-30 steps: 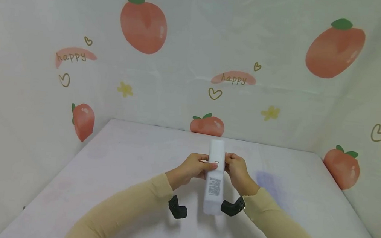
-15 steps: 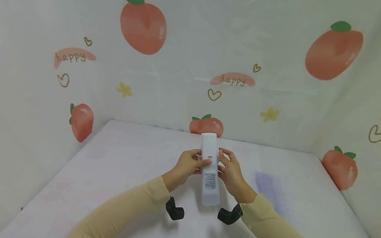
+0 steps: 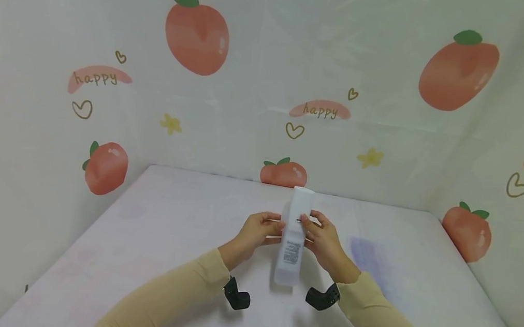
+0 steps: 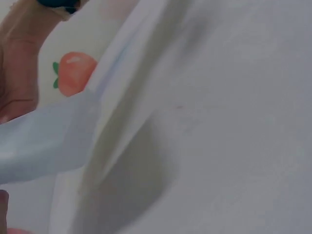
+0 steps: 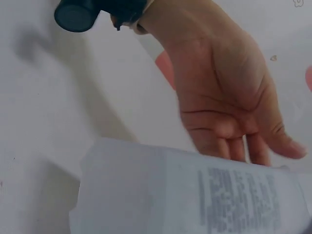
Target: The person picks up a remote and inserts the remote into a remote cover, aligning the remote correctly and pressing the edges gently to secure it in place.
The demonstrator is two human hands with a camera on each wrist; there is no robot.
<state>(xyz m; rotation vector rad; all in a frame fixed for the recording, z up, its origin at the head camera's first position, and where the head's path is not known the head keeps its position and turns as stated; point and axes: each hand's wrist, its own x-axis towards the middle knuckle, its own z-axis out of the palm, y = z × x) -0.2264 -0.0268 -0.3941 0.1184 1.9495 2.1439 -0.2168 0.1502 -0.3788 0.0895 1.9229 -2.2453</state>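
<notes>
A long white remote (image 3: 293, 236) is held above the white table (image 3: 167, 228), back side up, with a printed label (image 3: 292, 253) facing me. My left hand (image 3: 259, 232) grips its left edge and my right hand (image 3: 323, 237) grips its right edge, thumbs near a small slot in the back. The remote's far end points away from me, tilted slightly right. In the right wrist view the remote (image 5: 195, 195) fills the bottom, with the left hand (image 5: 229, 102) behind it. The left wrist view shows the remote's end (image 4: 44, 141) and part of the right hand (image 4: 17, 73).
Peach-printed sheets form walls (image 3: 269, 81) behind and on both sides of the table. A faint bluish stain (image 3: 368, 253) marks the cloth to the right of my hands. Black wrist cameras (image 3: 236, 296) hang below both sleeves.
The remote's far end has swung from left to slightly right, and it sits a little lower. Both hands kept hold of it and shifted slightly right.
</notes>
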